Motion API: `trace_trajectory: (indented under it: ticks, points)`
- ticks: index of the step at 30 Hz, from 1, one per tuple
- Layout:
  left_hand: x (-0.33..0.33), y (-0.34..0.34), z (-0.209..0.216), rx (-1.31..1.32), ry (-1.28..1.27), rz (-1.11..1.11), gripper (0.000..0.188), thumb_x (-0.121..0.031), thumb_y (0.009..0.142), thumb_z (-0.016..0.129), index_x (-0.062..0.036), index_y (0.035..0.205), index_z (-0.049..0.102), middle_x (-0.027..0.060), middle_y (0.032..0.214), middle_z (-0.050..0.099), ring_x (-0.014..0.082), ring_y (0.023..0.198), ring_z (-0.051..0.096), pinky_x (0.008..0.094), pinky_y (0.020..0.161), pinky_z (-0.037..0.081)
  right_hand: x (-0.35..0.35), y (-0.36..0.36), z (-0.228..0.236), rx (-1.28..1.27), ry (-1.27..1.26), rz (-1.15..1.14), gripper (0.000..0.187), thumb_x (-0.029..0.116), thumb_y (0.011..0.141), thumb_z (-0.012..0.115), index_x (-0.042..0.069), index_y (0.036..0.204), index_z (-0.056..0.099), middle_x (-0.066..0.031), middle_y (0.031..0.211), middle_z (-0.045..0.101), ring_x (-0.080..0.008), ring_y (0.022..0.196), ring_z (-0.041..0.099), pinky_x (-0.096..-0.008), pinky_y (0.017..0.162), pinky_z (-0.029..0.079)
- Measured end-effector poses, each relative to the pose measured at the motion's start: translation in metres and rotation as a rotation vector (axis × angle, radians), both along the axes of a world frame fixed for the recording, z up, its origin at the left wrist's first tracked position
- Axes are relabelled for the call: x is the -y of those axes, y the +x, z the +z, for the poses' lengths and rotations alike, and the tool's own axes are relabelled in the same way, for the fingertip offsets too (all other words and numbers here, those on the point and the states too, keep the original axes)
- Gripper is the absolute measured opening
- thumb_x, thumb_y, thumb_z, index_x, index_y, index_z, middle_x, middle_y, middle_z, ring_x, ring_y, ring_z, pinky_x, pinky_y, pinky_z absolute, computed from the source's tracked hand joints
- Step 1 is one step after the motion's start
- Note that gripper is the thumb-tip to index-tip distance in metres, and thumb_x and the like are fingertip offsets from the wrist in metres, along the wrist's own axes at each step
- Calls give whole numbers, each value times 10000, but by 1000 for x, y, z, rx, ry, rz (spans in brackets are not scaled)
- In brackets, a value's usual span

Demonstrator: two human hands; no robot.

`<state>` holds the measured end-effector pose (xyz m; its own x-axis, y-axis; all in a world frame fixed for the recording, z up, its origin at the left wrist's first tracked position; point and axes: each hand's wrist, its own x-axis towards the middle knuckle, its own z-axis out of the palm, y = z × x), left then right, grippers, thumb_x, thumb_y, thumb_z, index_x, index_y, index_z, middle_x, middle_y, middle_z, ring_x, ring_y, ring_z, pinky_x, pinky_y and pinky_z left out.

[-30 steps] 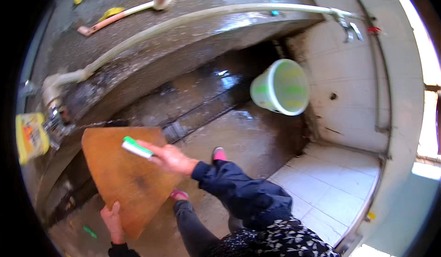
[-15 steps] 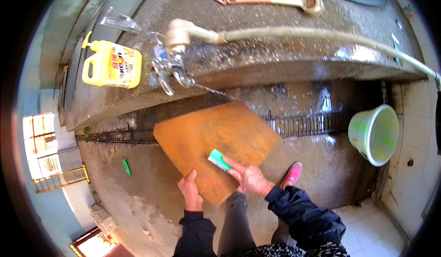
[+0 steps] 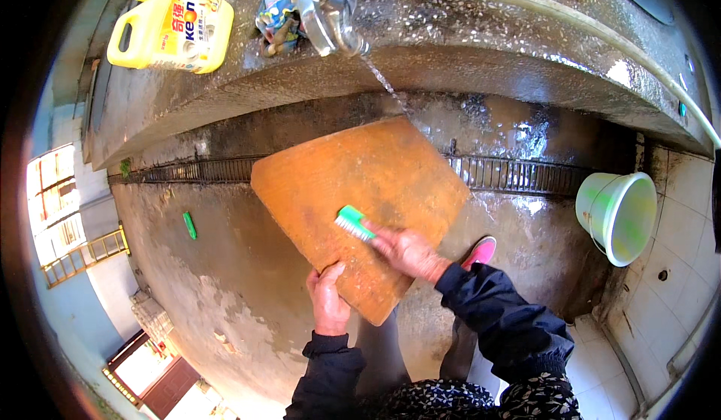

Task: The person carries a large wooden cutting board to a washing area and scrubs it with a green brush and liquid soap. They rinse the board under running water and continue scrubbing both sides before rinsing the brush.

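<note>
A square orange-brown board [image 3: 360, 168] is tilted in front of me, one corner toward my body. My left hand [image 3: 328, 294] grips its near left edge, thumb on top. In my right hand [image 3: 409, 251] is a green scrub brush [image 3: 352, 222] with white bristles, laid against the board's surface near its middle. The handle end is hidden under my fingers. From a metal tap [image 3: 327, 7] above the far corner, a thin stream of water [image 3: 387, 86] runs down toward the board's far edge.
A yellow jug [image 3: 176, 30] with a pump stands on the wet stone ledge [image 3: 466, 75]. Beyond the board a drain grate [image 3: 526, 175] crosses the floor. A pale green bucket [image 3: 616, 217] is at the right. A small green object [image 3: 190, 225] lies on the floor at left.
My view has shifted, so the ledge, tap and jug sit higher in it. The board appears raised a little and the brush has moved slightly across it. Both hands keep their hold.
</note>
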<state>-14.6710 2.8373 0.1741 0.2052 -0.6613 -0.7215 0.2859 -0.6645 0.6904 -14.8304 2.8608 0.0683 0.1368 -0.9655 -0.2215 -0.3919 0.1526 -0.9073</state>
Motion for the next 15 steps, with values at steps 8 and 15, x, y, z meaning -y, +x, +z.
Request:
trace_trajectory:
  ticks: [8,15]
  points:
    - [20,-6,16,-44,-37,-30,364,23,794,586,56,1155,551,117,1111,618,223,988,618,362,875,505,12,-25,-13,-19,46,-162,427,250,932,522,133,1341,487,-224,918,650,-398,790,629,-462,716,499]
    - [30,-2,-31,-119,-18,36,374,-26,809,574,44,1175,547,117,1137,605,233,1021,603,384,898,495,39,-17,17,2,-21,78,449,287,949,514,157,1375,454,-185,792,615,-399,734,615,-466,672,502]
